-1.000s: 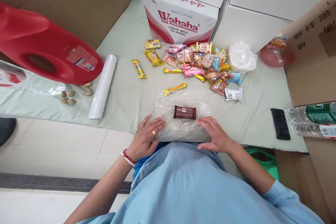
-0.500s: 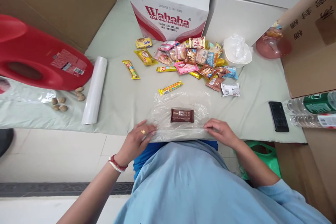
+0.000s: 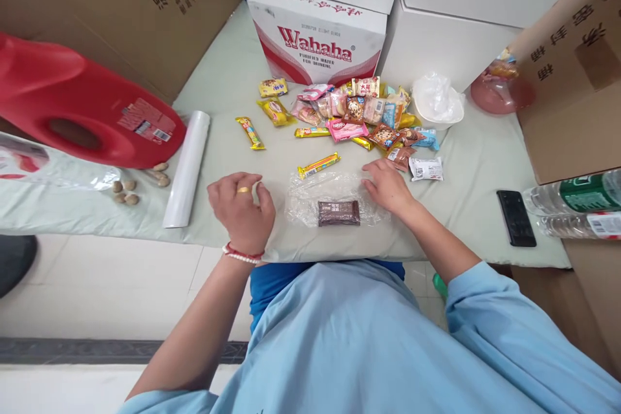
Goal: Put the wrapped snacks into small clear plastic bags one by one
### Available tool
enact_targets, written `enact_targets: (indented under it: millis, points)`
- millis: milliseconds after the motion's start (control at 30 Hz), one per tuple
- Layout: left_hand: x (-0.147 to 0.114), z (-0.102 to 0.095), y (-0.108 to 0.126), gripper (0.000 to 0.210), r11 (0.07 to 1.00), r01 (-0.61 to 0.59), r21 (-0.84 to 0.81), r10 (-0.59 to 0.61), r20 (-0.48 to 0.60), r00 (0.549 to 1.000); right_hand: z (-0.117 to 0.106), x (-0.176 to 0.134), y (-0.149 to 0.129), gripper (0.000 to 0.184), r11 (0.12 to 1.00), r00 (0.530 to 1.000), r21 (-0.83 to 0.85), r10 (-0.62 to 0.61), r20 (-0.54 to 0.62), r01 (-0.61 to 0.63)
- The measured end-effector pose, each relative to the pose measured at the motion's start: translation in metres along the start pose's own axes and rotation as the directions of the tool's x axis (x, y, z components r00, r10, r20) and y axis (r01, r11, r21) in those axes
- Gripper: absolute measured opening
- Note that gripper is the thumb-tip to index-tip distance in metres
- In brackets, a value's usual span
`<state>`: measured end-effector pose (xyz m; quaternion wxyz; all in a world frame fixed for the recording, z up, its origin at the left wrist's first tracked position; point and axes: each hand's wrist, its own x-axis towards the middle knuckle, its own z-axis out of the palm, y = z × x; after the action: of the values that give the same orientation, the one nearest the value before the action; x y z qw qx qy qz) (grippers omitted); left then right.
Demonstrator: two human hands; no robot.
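A dark brown wrapped snack bar point(image 3: 338, 214) lies near the table's front edge, covered by clear plastic film point(image 3: 306, 197). The film's near part is folded over the bar; its far part lies wrinkled beyond it. My left hand point(image 3: 242, 210) hovers left of the film, fingers bent and thumb apart, holding nothing. At the film's upper right edge, my right hand point(image 3: 389, 186) has its fingers apart and its fingertips on or just above the film; contact is hard to tell. A yellow snack stick point(image 3: 319, 165) lies just beyond the film.
Several packaged snacks point(image 3: 356, 113) are heaped before a Wahaba carton point(image 3: 317, 45). A white bowl point(image 3: 444, 116) holds crumpled plastic. On the left are a white roll point(image 3: 187, 171), a red jug point(image 3: 92, 110) and several nuts point(image 3: 127, 193); rightward lie a phone point(image 3: 516, 218) and bottles point(image 3: 582, 194).
The film's near edge has been folded away from me over the bar. Both hands have let go of that edge and moved farther up the table, the left one also slightly leftward.
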<state>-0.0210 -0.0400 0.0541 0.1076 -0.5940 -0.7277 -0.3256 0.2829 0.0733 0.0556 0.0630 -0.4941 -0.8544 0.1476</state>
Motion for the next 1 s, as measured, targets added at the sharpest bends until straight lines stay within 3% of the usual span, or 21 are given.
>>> enact_targets:
  millis: [33,100,167,267,333,467,600,767,900,1000]
  points:
    - [-0.003,-0.009,0.01,0.023,0.998,-0.051,-0.034,0.05,-0.022,0.998,0.002,0.008,-0.007,0.042,0.999,0.999,0.004,-0.033,0.025,0.033]
    - [-0.012,-0.019,0.035,0.027,0.969,-0.201,-0.146,0.221,0.139,0.965,0.009,0.027,-0.018,0.051,0.999,0.993,0.0,-0.046,0.105,0.046]
    - [-0.022,-0.013,0.059,0.032,0.942,-0.274,-0.196,0.332,0.402,0.853,0.017,0.046,-0.026,0.056,1.0,0.981,-0.005,0.002,0.194,-0.001]
    - [-0.031,0.013,0.079,0.04,0.97,-0.221,-0.098,0.227,0.683,0.694,0.018,0.066,-0.031,0.032,0.998,0.954,0.018,0.047,0.297,-0.055]
    - [-0.032,0.028,0.082,0.039,0.981,-0.184,-0.06,0.168,0.739,0.652,0.011,0.07,-0.032,0.016,0.998,0.944,0.047,0.021,0.329,-0.038]
    - [-0.035,0.038,0.076,0.034,0.986,-0.14,-0.091,0.162,0.708,0.687,-0.008,0.045,-0.034,0.014,0.977,0.95,0.148,-0.185,0.252,0.151]
    - [-0.049,0.043,0.072,0.024,0.989,-0.04,-0.142,0.121,0.628,0.769,0.002,-0.007,-0.042,0.02,0.891,0.876,0.186,-0.445,0.183,0.414]
    - [-0.073,0.054,0.068,0.012,0.961,0.174,-0.213,-0.05,0.486,0.873,0.039,-0.046,-0.045,0.025,0.874,0.848,0.09,-0.485,0.215,0.477]
    - [-0.076,0.045,0.044,0.005,0.896,0.307,-0.321,-0.162,0.408,0.898,0.048,-0.05,-0.044,0.028,0.808,0.787,0.021,-0.579,0.211,0.589]
    - [-0.056,0.037,0.017,0.018,0.835,0.435,-0.338,-0.32,0.345,0.882,0.043,-0.048,-0.046,0.028,0.751,0.721,0.008,-0.637,0.272,0.661]
